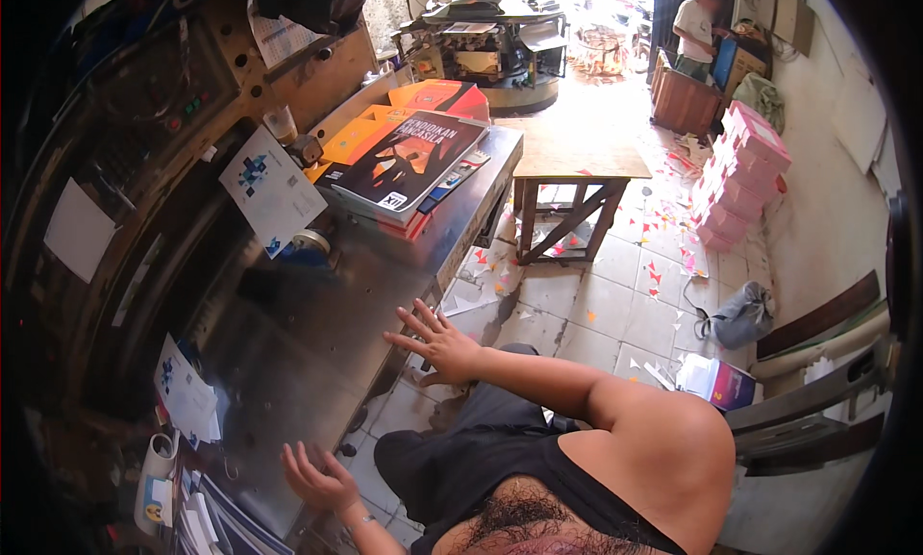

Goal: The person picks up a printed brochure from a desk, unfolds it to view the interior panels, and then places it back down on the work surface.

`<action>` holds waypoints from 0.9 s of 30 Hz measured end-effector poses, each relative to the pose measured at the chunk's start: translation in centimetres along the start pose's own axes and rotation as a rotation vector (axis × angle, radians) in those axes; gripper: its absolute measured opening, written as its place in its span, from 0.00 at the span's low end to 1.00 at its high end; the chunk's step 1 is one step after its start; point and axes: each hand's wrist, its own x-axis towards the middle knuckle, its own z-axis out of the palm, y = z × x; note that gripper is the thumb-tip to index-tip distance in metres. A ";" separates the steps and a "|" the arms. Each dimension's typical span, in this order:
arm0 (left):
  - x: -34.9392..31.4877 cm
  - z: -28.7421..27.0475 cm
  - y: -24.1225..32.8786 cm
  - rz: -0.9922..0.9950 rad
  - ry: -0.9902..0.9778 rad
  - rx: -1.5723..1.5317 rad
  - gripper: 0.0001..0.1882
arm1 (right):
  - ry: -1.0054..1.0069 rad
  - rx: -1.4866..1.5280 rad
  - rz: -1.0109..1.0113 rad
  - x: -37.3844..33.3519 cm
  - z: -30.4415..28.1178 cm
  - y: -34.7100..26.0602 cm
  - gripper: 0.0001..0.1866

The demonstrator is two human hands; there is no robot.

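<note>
Right hand: I see my right hand (435, 341) open, fingers spread, palm down at the edge of the metal table (317, 334), gripping nothing; I cannot tell whether it touches the edge
Left hand: my left hand (317, 478) is open too, fingers loosely curled, empty, near the table's near corner
Table: steel top, shiny and scuffed, running from my lap up toward the book stack (409, 165); both my hands sit at its right-hand edge
Book stack: dark-covered books piled at the far end of the table, well apart from both hands, with orange sheets (370, 132) just behind
Paper sheet: a white sheet (272, 189) with a small blue print lies tilted to the left of the stack
Tape roll: a small roll (310, 240) sits just below that sheet
Near left: loose papers (187, 396) and a white roll (159, 454) lie by my left hand's side of the table
Floor: tiles (615, 305) littered with coloured paper scraps; a wooden stand (577, 185) beyond the table
Right wall: pink boxes (745, 165) stacked against it
Far end: a person (694, 31) stands by a desk
</note>
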 end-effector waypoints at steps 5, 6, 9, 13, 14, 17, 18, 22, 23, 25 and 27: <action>-0.2 0.3 -0.4 0.014 0.007 0.003 0.23 | -0.018 0.006 0.015 0.1 -0.3 -0.2 0.68; -0.2 0.3 -0.3 0.013 0.008 0.003 0.23 | -0.018 0.004 0.013 0.0 -0.2 -0.2 0.68; -0.2 0.2 0.0 0.003 0.011 0.013 0.23 | -0.025 0.003 0.018 -0.1 -0.2 -0.2 0.68; -0.1 0.3 -0.2 -0.007 0.013 0.005 0.22 | -0.012 0.006 0.012 0.0 -0.2 -0.2 0.67; -0.1 0.2 -0.2 -0.007 0.014 0.008 0.22 | -0.004 0.012 0.011 0.0 -0.2 -0.2 0.67; -0.1 0.2 -0.1 -0.017 0.013 0.008 0.22 | -0.005 0.007 0.013 0.0 0.1 0.0 0.68; -0.1 0.3 -0.2 -0.017 0.013 0.009 0.22 | -0.005 0.008 0.013 0.1 0.1 0.0 0.68; -0.3 0.5 -0.4 0.006 0.011 0.031 0.22 | -0.015 0.015 0.020 0.0 0.0 -0.1 0.68; -0.3 0.5 -0.4 0.008 0.011 0.037 0.22 | -0.024 0.016 0.026 0.0 0.0 -0.2 0.68; -0.3 0.4 -0.3 0.009 0.014 0.038 0.22 | -0.028 0.016 0.027 0.0 0.0 -0.2 0.68; -0.2 0.3 -0.2 0.010 0.016 0.040 0.22 | -0.033 0.016 0.028 0.0 0.0 -0.1 0.68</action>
